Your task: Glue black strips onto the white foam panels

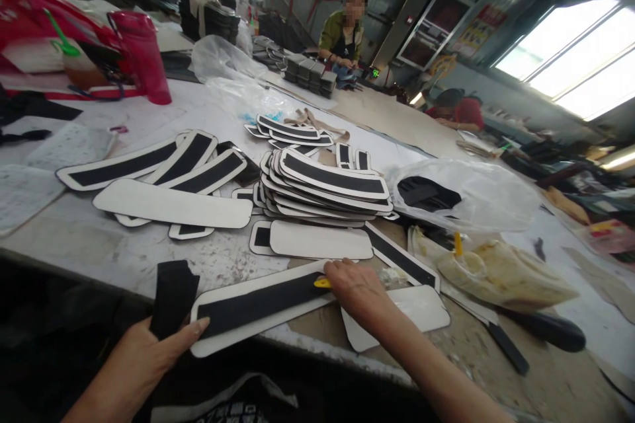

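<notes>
A long white panel with a black strip along its middle lies slanted at the table's front edge. My left hand is at its left end, the thumb resting on the panel's corner. A loose black strip of material stands up from that hand, held between thumb and fingers. My right hand is closed over the panel's right end, and a small yellow tool pokes out from under its fingers; the rest of the tool is hidden. Just behind lies a plain white panel, near a tall stack of black-striped panels.
More panels lie crossed at left. A red bottle stands behind them. On the right are a plastic bag with black pieces, a stained glue bag and a black-handled tool. Two people work farther back.
</notes>
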`<action>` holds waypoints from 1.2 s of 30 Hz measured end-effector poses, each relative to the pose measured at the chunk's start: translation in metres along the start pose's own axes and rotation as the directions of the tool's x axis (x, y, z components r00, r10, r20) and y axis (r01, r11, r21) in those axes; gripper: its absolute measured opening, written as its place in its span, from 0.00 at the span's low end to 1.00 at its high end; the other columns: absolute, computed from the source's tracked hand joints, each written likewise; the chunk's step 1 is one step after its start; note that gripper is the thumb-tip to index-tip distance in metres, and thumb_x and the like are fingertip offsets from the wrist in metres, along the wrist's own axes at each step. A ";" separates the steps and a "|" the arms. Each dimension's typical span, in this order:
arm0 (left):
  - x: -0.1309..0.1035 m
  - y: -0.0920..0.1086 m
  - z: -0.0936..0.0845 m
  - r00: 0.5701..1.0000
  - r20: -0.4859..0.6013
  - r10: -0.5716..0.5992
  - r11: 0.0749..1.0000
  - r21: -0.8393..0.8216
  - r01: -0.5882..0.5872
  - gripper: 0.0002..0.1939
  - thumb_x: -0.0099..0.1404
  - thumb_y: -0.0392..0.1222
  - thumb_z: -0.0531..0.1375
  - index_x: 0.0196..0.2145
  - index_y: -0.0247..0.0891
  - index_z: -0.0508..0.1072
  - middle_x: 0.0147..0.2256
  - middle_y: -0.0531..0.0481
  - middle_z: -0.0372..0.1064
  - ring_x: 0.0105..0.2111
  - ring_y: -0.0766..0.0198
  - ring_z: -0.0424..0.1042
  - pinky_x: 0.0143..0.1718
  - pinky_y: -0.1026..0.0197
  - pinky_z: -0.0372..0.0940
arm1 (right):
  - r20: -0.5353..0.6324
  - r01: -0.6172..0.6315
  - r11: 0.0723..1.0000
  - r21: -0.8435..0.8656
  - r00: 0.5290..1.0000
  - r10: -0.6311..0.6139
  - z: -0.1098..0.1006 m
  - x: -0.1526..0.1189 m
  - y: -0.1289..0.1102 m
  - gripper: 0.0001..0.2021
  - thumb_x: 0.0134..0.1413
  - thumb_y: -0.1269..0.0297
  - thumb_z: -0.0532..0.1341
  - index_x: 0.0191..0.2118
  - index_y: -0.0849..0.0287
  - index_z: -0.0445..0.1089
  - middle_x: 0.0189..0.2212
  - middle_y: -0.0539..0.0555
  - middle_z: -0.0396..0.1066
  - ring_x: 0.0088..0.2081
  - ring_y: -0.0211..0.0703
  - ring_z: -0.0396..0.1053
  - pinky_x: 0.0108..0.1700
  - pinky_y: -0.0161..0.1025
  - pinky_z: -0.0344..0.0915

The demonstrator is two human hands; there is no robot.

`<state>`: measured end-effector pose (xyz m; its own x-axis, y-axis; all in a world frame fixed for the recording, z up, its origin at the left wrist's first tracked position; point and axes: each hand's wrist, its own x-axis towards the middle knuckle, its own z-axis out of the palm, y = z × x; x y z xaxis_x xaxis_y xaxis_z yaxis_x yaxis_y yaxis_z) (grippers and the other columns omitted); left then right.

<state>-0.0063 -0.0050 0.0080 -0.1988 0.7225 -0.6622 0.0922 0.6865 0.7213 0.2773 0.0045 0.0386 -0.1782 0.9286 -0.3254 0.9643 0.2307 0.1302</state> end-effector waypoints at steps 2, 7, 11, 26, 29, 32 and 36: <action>-0.004 0.003 0.001 0.999 0.004 -0.041 0.999 -0.003 0.041 0.13 0.41 0.45 0.68 0.22 0.35 0.71 0.14 0.52 0.68 0.16 0.62 0.67 0.17 0.64 0.62 | 0.009 0.007 1.000 0.006 1.000 -0.007 0.002 0.002 0.001 0.10 0.55 0.77 0.50 0.37 0.59 0.66 0.34 0.56 0.72 0.37 0.47 0.68 0.31 0.36 0.57; -0.013 0.011 0.003 0.996 0.061 -0.070 0.996 -0.043 0.073 0.18 0.40 0.47 0.68 0.13 0.38 0.62 0.09 0.60 0.54 0.12 0.71 0.55 0.14 0.69 0.54 | 0.041 0.002 1.000 0.007 0.999 -0.002 0.008 0.005 0.003 0.10 0.54 0.78 0.51 0.37 0.59 0.66 0.34 0.56 0.72 0.37 0.46 0.68 0.31 0.35 0.56; -0.017 0.014 0.003 0.997 0.066 -0.026 0.998 -0.051 0.029 0.19 0.40 0.46 0.68 0.11 0.37 0.60 0.09 0.60 0.54 0.12 0.72 0.54 0.14 0.70 0.53 | 0.050 0.021 1.000 0.008 0.999 -0.021 0.009 0.006 0.005 0.10 0.54 0.78 0.51 0.37 0.59 0.66 0.33 0.56 0.71 0.37 0.45 0.68 0.29 0.35 0.54; -0.020 0.011 0.006 0.999 0.028 -0.023 0.999 -0.023 0.024 0.20 0.39 0.45 0.68 0.10 0.38 0.59 0.09 0.59 0.54 0.12 0.72 0.55 0.13 0.70 0.53 | 0.062 0.015 1.000 -0.006 0.998 -0.015 0.000 0.007 0.002 0.11 0.55 0.77 0.51 0.39 0.59 0.67 0.33 0.56 0.72 0.35 0.48 0.70 0.30 0.35 0.56; -0.020 0.008 0.007 1.000 0.006 -0.010 1.000 -0.025 0.011 0.17 0.40 0.45 0.67 0.13 0.38 0.61 0.09 0.60 0.55 0.12 0.71 0.56 0.14 0.70 0.55 | 0.054 0.016 1.000 0.003 0.998 -0.016 0.002 0.007 0.003 0.10 0.55 0.76 0.51 0.37 0.58 0.67 0.32 0.56 0.73 0.35 0.48 0.71 0.30 0.36 0.57; -0.020 0.007 0.008 1.000 0.012 -0.007 0.999 -0.043 0.007 0.15 0.39 0.47 0.68 0.19 0.36 0.67 0.10 0.58 0.60 0.13 0.69 0.60 0.15 0.69 0.58 | 0.046 0.015 1.000 0.008 0.999 -0.015 0.004 0.008 0.004 0.11 0.55 0.76 0.51 0.37 0.58 0.67 0.31 0.56 0.73 0.35 0.48 0.71 0.30 0.36 0.57; -0.019 0.005 0.007 0.998 0.064 -0.001 0.996 -0.089 0.006 0.17 0.40 0.47 0.68 0.24 0.35 0.70 0.11 0.59 0.62 0.14 0.69 0.62 0.15 0.70 0.59 | 0.041 0.009 1.000 0.023 0.999 -0.010 0.006 0.007 0.005 0.11 0.55 0.76 0.50 0.37 0.58 0.67 0.33 0.57 0.73 0.35 0.48 0.71 0.31 0.36 0.59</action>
<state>0.0052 -0.0151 0.0228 -0.1359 0.7257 -0.6744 0.0037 0.6811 0.7322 0.2816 0.0103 0.0316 -0.1800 0.9135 -0.3648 0.9668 0.2327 0.1056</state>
